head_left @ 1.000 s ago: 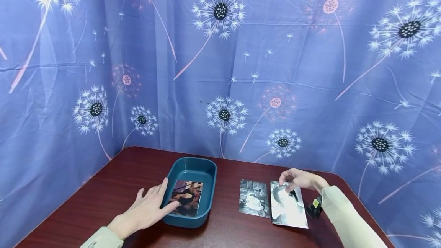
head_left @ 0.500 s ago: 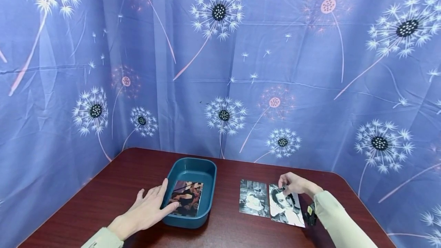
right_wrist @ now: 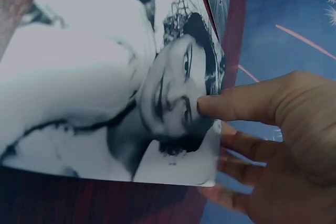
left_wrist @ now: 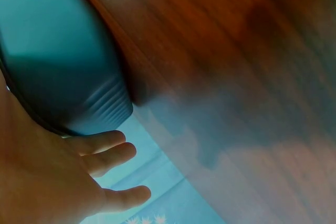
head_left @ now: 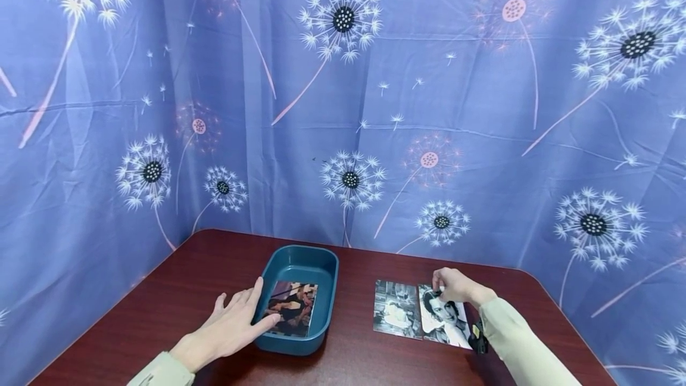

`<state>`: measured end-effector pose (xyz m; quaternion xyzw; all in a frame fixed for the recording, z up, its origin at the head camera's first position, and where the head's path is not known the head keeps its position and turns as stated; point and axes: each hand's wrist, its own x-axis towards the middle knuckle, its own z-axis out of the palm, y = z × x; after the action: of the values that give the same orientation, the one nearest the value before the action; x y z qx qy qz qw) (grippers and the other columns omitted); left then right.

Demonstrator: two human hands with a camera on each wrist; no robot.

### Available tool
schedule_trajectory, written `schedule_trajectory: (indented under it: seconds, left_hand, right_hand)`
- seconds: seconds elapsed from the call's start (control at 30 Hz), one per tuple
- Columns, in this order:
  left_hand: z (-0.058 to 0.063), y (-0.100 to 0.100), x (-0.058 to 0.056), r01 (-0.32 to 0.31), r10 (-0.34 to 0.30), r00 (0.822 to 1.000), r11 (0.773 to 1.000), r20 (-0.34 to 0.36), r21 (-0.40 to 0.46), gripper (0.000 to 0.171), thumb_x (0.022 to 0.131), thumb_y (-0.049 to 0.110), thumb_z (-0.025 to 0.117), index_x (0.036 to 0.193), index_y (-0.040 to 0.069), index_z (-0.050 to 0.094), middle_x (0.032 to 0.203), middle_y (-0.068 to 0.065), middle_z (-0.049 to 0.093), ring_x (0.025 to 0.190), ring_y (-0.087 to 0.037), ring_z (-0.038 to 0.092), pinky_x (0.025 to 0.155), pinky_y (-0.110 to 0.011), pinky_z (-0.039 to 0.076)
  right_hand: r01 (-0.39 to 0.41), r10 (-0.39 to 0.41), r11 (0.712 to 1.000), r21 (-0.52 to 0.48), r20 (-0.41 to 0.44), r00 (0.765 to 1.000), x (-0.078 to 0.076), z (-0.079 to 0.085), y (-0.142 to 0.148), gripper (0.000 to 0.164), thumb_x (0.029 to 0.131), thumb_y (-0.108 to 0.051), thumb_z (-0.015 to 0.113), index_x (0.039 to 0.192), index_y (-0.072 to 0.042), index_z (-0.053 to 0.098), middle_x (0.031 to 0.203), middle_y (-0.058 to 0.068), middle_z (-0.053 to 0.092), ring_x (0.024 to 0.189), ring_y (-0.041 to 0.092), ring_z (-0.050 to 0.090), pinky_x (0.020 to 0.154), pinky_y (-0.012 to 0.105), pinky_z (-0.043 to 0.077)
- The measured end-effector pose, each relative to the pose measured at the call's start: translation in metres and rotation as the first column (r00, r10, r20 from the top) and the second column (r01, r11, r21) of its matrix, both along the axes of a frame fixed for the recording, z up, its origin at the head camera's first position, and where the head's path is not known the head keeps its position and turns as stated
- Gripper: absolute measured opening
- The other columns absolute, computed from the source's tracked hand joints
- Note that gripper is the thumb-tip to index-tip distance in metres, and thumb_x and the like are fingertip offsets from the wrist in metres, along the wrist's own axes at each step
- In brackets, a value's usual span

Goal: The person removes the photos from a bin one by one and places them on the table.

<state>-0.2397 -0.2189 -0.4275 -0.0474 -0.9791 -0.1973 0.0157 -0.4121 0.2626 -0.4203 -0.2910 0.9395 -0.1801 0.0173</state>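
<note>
My left hand (head_left: 230, 320) lies with its fingers extended along the left rim of a teal plastic tray (head_left: 296, 347), the thumb reaching over the edge. Inside that tray is a colour photo (head_left: 292, 311). In the left wrist view the hand (left_wrist: 47, 177) touches the tray's side (left_wrist: 58, 51). On the right, my right hand (head_left: 460, 286) pinches the far edge of a black-and-white portrait photo (head_left: 446, 323). The right wrist view has the thumb on the front of this photo (right_wrist: 94, 77) and fingers behind it. Left of it lies another black-and-white photo (head_left: 396, 310).
A dark reddish wooden table (head_left: 354, 350) carries everything. Behind and to the left hangs a blue curtain (head_left: 300, 195) with dandelion prints. A small black device (head_left: 479, 338) is on the right wrist.
My right hand has shifted slightly left with the portrait photo, bringing it up beside the other photo. Glare on its face has faded. The left hand and tray stay put.
</note>
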Motion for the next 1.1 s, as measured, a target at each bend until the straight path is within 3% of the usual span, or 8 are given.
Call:
schedule_trajectory:
  seconds: [0.2, 0.27, 0.37, 0.47, 0.57, 0.73, 0.9, 1.1]
  left_hand:
    - [0.001, 0.0, 0.0, 0.002, -0.002, 1.0, 1.0, -0.001, -0.001, 0.099, 0.087, 0.073, 0.045, 0.155, 0.007, 0.017, 0.151, -0.017, 0.039, 0.14, -0.039, 0.033, 0.107, -0.076, 0.005]
    - [0.002, 0.0, 0.0, 0.004, -0.004, 1.0, 1.0, -0.003, 0.001, 0.099, 0.087, 0.072, 0.045, 0.155, 0.007, 0.017, 0.151, -0.016, 0.039, 0.14, -0.039, 0.033, 0.107, -0.076, 0.005]
    - [0.003, 0.0, 0.001, 0.007, -0.007, 1.0, 1.0, -0.002, 0.006, 0.098, 0.087, 0.071, 0.045, 0.155, 0.007, 0.016, 0.151, -0.016, 0.039, 0.14, -0.039, 0.032, 0.107, -0.076, 0.004]
    - [0.003, -0.001, 0.001, 0.003, -0.003, 1.0, 1.0, 0.001, 0.009, 0.098, 0.087, 0.071, 0.046, 0.155, 0.007, 0.016, 0.152, -0.016, 0.038, 0.14, -0.039, 0.032, 0.107, -0.076, 0.004]
    - [0.003, -0.002, 0.001, 0.0, 0.0, 1.0, 1.0, 0.002, 0.012, 0.098, 0.087, 0.071, 0.046, 0.155, 0.007, 0.016, 0.152, -0.016, 0.038, 0.14, -0.039, 0.032, 0.107, -0.075, 0.004]
    - [0.002, -0.003, 0.001, -0.001, 0.001, 1.0, 1.0, 0.007, 0.02, 0.099, 0.087, 0.072, 0.045, 0.155, 0.008, 0.015, 0.152, -0.016, 0.038, 0.141, -0.038, 0.032, 0.108, -0.075, 0.004]
    - [0.001, -0.002, 0.001, 0.002, -0.002, 1.0, 0.999, 0.011, 0.035, 0.098, 0.087, 0.071, 0.046, 0.156, 0.008, 0.015, 0.153, -0.016, 0.037, 0.141, -0.038, 0.032, 0.107, -0.075, 0.003]
    - [0.001, -0.001, 0.001, 0.002, -0.002, 1.0, 0.999, 0.018, 0.047, 0.098, 0.087, 0.071, 0.046, 0.156, 0.009, 0.014, 0.153, -0.015, 0.037, 0.142, -0.038, 0.031, 0.108, -0.074, 0.003]
  right_hand:
    - [0.136, -0.12, 0.978, 0.159, -0.109, 0.987, 0.003, 0.006, -0.009, 0.026, 0.062, 0.001, 0.077, 0.076, -0.01, 0.059, 0.078, 0.003, 0.057, 0.071, 0.017, 0.05, 0.06, 0.04, 0.042]
    - [0.123, -0.102, 0.983, 0.137, -0.154, 0.983, 0.001, 0.008, -0.014, 0.024, 0.064, 0.0, 0.077, 0.075, -0.01, 0.058, 0.075, 0.001, 0.057, 0.069, 0.016, 0.052, 0.059, 0.039, 0.043]
    - [0.052, -0.05, 0.999, 0.006, -0.173, 0.984, -0.005, 0.014, -0.026, 0.016, 0.07, 0.001, 0.072, 0.074, -0.008, 0.059, 0.066, 0.001, 0.057, 0.06, 0.011, 0.05, 0.056, 0.03, 0.042]
    - [-0.016, -0.003, 0.988, -0.156, -0.116, 0.993, -0.013, 0.023, -0.045, 0.01, 0.078, -0.002, 0.069, 0.077, -0.006, 0.06, 0.064, 0.0, 0.058, 0.059, 0.006, 0.049, 0.059, 0.023, 0.041]
    - [-0.009, 0.015, 0.956, -0.294, 0.017, 1.0, -0.016, 0.036, -0.069, 0.005, 0.083, -0.004, 0.066, 0.082, -0.003, 0.061, 0.07, 0.002, 0.062, 0.061, 0.007, 0.052, 0.058, 0.021, 0.044]
    - [0.007, 0.088, 0.89, -0.455, 0.188, 0.978, -0.02, 0.055, -0.109, 0.012, 0.089, -0.006, 0.062, 0.091, 0.005, 0.061, 0.074, 0.002, 0.062, 0.068, 0.016, 0.059, 0.061, 0.027, 0.053]
    - [0.001, 0.152, 0.853, -0.521, 0.25, 0.956, -0.027, 0.061, -0.148, 0.02, 0.093, -0.015, 0.063, 0.096, 0.005, 0.063, 0.078, 0.003, 0.064, 0.071, 0.016, 0.062, 0.067, 0.031, 0.055]
    - [-0.085, 0.228, 0.868, -0.489, 0.24, 0.944, -0.023, 0.062, -0.192, 0.023, 0.094, -0.021, 0.063, 0.102, 0.001, 0.067, 0.081, 0.006, 0.066, 0.069, 0.016, 0.061, 0.064, 0.032, 0.055]
